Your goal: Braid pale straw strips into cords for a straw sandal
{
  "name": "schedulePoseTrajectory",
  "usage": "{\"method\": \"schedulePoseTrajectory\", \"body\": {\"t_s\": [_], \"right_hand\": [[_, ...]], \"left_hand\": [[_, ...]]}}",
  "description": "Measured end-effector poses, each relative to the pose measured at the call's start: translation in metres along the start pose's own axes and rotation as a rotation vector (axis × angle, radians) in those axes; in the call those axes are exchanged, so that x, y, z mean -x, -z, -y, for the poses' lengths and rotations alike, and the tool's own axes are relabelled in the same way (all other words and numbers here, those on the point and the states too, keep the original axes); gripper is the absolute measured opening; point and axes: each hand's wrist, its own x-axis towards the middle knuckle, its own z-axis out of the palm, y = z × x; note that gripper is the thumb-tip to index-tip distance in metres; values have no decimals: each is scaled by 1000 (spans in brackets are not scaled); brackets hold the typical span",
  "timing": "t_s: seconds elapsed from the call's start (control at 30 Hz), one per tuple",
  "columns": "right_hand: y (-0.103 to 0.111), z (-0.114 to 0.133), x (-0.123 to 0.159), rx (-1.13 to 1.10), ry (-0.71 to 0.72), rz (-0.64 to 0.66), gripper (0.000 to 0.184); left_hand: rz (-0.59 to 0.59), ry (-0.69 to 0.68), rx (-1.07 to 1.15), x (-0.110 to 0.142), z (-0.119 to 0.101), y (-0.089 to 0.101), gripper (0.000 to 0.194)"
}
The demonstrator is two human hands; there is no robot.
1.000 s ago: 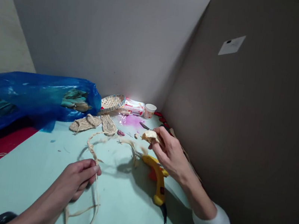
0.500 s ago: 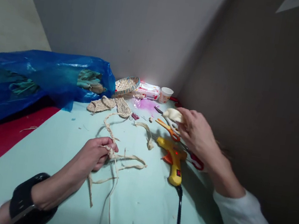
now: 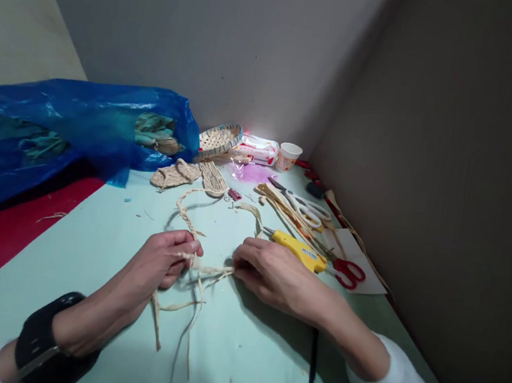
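Note:
My left hand pinches the near end of a pale straw braid where its loose strands begin. The braid curves away toward two flat coiled braid pieces farther back. My right hand is closed on loose straw strands that stretch sideways from the braid's end; its fingertips are partly hidden. Other strands hang toward me over the table. Just beyond my right hand lies a yellow glue gun, its handle hidden behind the hand.
Red-handled scissors, white-handled scissors and a straw bundle lie at right. A paper cup, a tissue pack and a woven basket stand at the back. A blue plastic bag fills the left. A black cord crosses the front.
My right hand has put the straw bundle down by the scissors and moved left and nearer, taking hold of the braid's loose strands. My left hand stays almost where it was.

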Motion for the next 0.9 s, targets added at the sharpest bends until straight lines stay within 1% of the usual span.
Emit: {"method": "schedulePoseTrajectory", "body": {"t_s": [0.1,0.2,0.3,0.37,0.4,0.47,0.6,0.73,0.83,0.9], "right_hand": [[9,-2,2,-243,-32,3,9],[15,1,4,-597,-51,19,12],[13,5,4,-921,-78,53,16],[9,7,2,-1018,-110,69,16],[7,7,2,-1023,-125,67,15],[3,8,0,-960,-140,51,14],[0,12,-1,-726,-143,24,9],[2,22,-1,-531,-159,10,8],[3,28,0,-471,-161,31,9],[3,29,1,-488,-148,47,12]], "left_hand": [[-3,-13,20,-1,2,3,25],[1,-6,18,-2,2,3,26],[11,-10,-2,-1,0,0,27],[24,-26,-22,0,-2,-2,27],[30,-36,-26,1,-2,-3,27],[33,-53,-17,3,-4,-4,26],[48,-58,21,5,-5,-4,27],[75,-90,-4,6,-5,-3,30],[68,-104,-54,5,-4,-3,28],[57,-104,-69,4,-3,-2,25]]}}
